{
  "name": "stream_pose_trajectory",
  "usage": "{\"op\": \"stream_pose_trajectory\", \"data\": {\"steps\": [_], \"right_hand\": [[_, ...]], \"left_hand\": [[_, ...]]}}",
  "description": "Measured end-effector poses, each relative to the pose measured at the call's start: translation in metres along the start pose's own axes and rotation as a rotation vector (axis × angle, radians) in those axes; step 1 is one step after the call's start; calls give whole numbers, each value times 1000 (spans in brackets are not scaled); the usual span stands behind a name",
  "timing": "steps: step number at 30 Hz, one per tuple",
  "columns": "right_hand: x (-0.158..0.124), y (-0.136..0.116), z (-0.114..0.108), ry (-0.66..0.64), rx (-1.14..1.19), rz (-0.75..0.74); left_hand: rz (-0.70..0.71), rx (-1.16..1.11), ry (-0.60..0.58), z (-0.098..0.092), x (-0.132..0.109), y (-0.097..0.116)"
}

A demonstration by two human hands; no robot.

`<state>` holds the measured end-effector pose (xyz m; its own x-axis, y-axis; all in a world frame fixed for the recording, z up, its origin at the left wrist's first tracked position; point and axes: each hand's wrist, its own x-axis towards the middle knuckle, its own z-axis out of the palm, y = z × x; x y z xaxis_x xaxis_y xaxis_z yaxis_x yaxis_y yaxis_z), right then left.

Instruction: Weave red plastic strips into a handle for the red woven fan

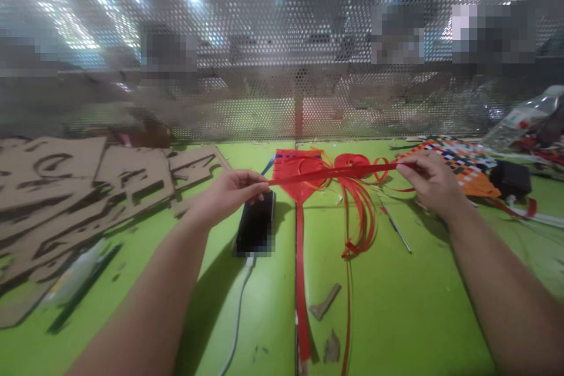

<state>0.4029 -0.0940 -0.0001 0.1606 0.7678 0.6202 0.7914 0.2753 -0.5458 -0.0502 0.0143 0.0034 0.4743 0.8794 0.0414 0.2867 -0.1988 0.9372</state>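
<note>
A red ribbon (308,175) is stretched nearly level between my two hands, above the green table. My left hand (240,191) pinches its left end, over a dark phone (255,223). The other end is pinched by my right hand (425,179), slightly higher. Behind the stretched ribbon lies a red woven piece (299,188) with a pointed lower edge, partly hidden by it. From its point a wide red strip (301,282) runs toward me. Loops of narrow red ribbon (368,217) lie between the woven piece and my right hand.
Cut cardboard sheets (145,182) are piled on the left. A thin pen-like tool (396,226) lies right of the loops. Farther right are a multicoloured woven piece (478,182), a black block (511,179) and a clear bottle (520,120). A perforated screen (247,82) stands at the back.
</note>
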Motion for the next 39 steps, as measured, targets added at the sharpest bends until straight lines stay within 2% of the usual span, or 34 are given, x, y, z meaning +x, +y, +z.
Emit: {"op": "stream_pose_trajectory", "data": {"steps": [7, 13, 21, 24, 28, 30, 34, 39], "right_hand": [[0, -1, -1, 3, -4, -4], [0, -4, -1, 13, 5, 2], [-2, -5, 2, 21, 25, 17], [-2, -3, 3, 22, 25, 29], [-1, -1, 3, 35, 15, 11], [0, 0, 4, 32, 10, 1], [0, 3, 3, 29, 10, 16], [1, 8, 1, 59, -13, 40]], "left_hand": [[-50, -6, 45, -2, 0, -2], [-23, 58, 117, -1, 2, -4], [-11, 18, 96, 0, 3, -2], [16, -59, 100, 5, 2, 4], [127, -130, 131, 12, 0, 12], [159, -79, 107, 14, 0, 12], [114, 53, 35, 15, -1, 8], [115, 8, -34, 16, -4, 14]]}}
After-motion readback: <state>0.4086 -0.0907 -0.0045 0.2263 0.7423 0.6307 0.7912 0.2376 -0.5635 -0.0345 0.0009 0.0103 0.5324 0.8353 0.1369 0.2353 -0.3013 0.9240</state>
